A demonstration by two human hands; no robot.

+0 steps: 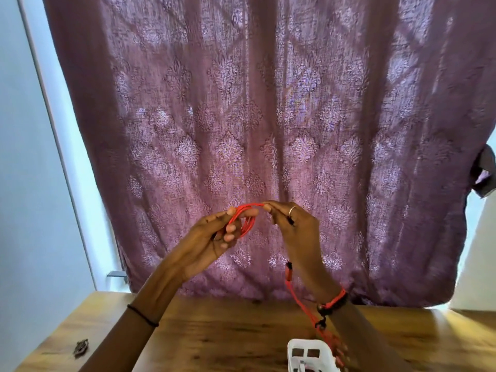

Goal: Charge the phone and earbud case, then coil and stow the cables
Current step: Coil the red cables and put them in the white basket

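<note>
A red cable [247,220] is held up in front of the purple curtain, above the wooden table [228,336]. My left hand [214,234] grips several coiled loops of it. My right hand [295,224] pinches the strand arching off the top of the coil. A loose red length with a dark plug end [289,272] hangs below my right wrist, down toward a white plastic basket [311,355]. Neither the phone nor the earbud case is in view.
The purple patterned curtain [255,130] hangs right behind the table's far edge. A small dark object [81,348] lies near the table's left front corner. A pale wall [32,183] stands at the left.
</note>
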